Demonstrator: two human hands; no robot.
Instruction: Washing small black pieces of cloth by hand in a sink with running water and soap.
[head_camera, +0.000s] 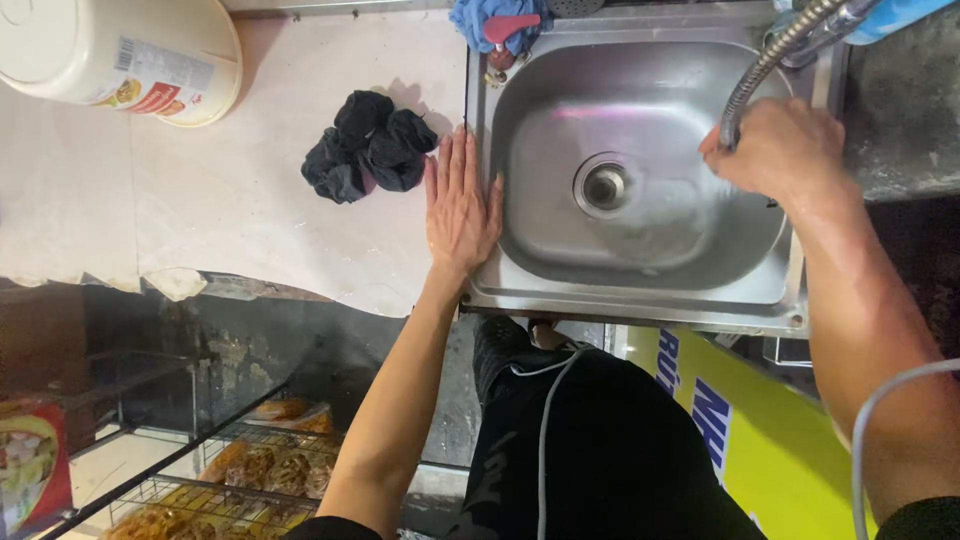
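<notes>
risk: spray from the flexible metal hose (768, 62) could overshoot the steel sink (640, 285) and wet the counter (240, 200) if the grip twists | right hand (778, 148) curled closed around hose end over the basin, forearm wet | left hand (461, 205) open, flat, empty, on the counter at sink's edge, black crumpled bag (365, 147) just beyond its fingertips

Bare forearms, black trousers (600, 450), a white cable (545, 420) hanging.

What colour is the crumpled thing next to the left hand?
Black. The crumpled bag lies on the pale counter, seen clearly in the head view.
</notes>
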